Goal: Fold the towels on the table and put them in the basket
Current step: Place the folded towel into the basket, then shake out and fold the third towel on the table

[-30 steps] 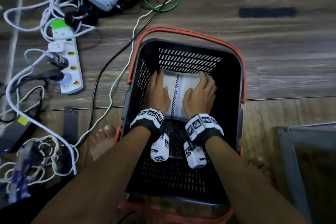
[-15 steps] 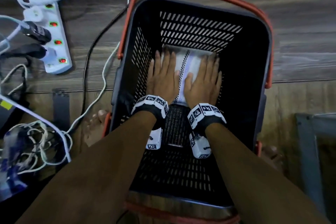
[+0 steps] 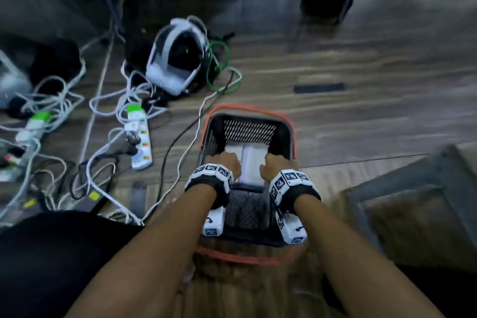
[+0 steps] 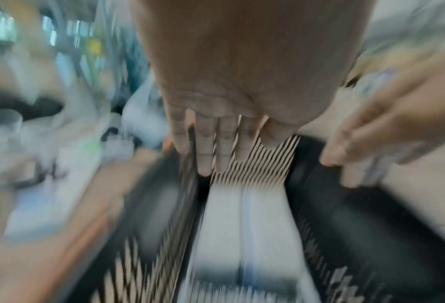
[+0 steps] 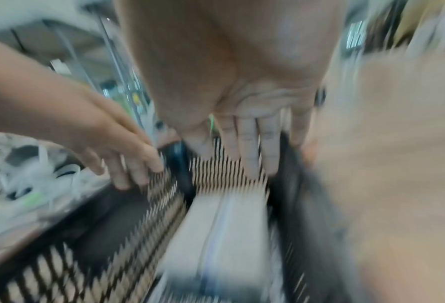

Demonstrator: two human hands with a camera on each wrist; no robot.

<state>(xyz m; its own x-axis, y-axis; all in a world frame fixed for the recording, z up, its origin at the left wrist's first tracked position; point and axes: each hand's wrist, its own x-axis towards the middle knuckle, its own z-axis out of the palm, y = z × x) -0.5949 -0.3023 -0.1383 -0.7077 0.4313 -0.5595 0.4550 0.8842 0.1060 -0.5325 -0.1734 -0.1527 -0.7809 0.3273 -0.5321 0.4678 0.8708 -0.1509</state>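
Showing placement step, L to R: power strip (image 3: 140, 146) on floor w/ cables; left hand (image 3: 227, 162), fingers straight & spread, holding nothing, above folded towel (image 3: 254, 160), which lies flat at far end of basket (image 3: 290, 137); right hand (image 3: 276, 165) likewise loose, empty. Judged: towel is seated; to finish well, lift both hands straight up so no fold snags or opens, then fetch next towel.
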